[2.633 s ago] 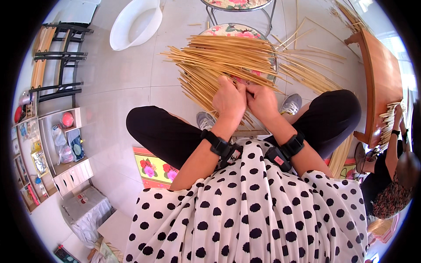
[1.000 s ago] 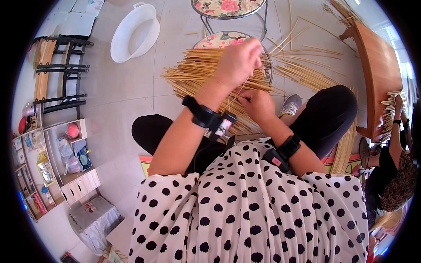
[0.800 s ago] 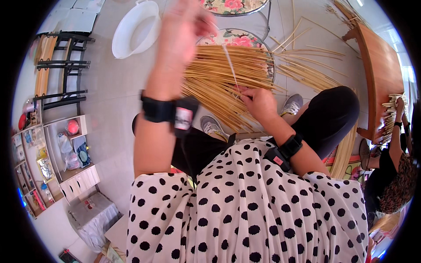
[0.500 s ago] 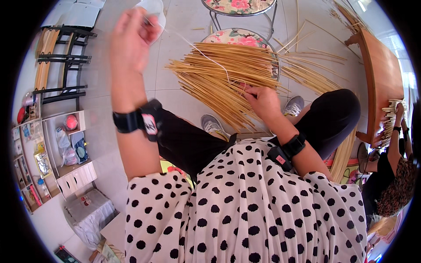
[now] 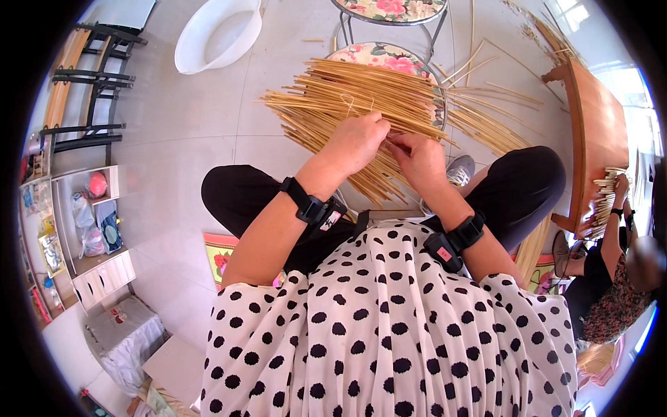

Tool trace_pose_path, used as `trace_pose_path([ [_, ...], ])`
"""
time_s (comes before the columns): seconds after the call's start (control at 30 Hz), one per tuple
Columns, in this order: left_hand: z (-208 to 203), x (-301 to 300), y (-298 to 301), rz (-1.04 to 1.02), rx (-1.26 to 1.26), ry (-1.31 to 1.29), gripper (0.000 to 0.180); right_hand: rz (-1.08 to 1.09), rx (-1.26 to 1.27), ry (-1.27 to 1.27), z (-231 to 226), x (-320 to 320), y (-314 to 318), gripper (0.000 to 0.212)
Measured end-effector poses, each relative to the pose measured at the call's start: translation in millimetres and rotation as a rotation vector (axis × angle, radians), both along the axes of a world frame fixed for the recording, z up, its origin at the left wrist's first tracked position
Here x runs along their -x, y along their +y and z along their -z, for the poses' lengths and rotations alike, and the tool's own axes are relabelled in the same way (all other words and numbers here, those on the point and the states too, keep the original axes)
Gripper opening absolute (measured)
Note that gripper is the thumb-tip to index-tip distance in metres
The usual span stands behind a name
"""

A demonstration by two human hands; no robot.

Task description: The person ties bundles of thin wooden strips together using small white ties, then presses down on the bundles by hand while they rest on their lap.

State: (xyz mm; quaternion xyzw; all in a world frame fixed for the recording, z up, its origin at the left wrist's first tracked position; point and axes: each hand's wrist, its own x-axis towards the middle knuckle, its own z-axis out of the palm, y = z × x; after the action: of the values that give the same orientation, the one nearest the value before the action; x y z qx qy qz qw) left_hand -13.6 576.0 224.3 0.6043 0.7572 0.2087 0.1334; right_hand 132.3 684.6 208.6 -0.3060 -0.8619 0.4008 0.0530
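Observation:
A sheet of long golden straw stalks (image 5: 375, 90) lies across a round stool seat and reaches toward my lap, its stalks fanned out at the left. My left hand (image 5: 354, 142) is over the near part of the stalks, fingers pinched on the white thread (image 5: 351, 104), which loops loosely on top of them. Close against it, my right hand (image 5: 420, 160) pinches stalks at the sheet's near edge. The fingertips of both hands meet and hide the exact spot they hold.
Another flowered stool (image 5: 389, 8) stands beyond. A white basin (image 5: 219, 35) sits on the floor at far left. Loose stalks (image 5: 486, 121) spread to the right, near a wooden bench (image 5: 601, 139). Another person's hand (image 5: 620, 186) touches a bundle there. Shelves (image 5: 90, 229) line the left.
My left hand has come down from the far left, where it drew the thread taut, to meet my right hand at the stalks. The thread now lies slack. My right hand has barely moved.

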Motion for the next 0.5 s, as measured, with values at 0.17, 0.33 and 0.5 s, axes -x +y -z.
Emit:
trace_pose_path([
  [0.17, 3, -6, 4, -0.020, -0.113, 0.052, 0.007, -0.064, -0.137, 0.138, 6, 0, 3, 0.015],
  [0.33, 17, -12, 3, -0.106, -0.142, -0.027, 0.007, -0.119, -0.181, 0.128, 4, -1, 6, 0.013],
  [0.5, 19, -11, -6, -0.201, -0.217, -0.174, 0.007, -0.024, -0.231, 0.225, -1, -3, 5, 0.011],
])
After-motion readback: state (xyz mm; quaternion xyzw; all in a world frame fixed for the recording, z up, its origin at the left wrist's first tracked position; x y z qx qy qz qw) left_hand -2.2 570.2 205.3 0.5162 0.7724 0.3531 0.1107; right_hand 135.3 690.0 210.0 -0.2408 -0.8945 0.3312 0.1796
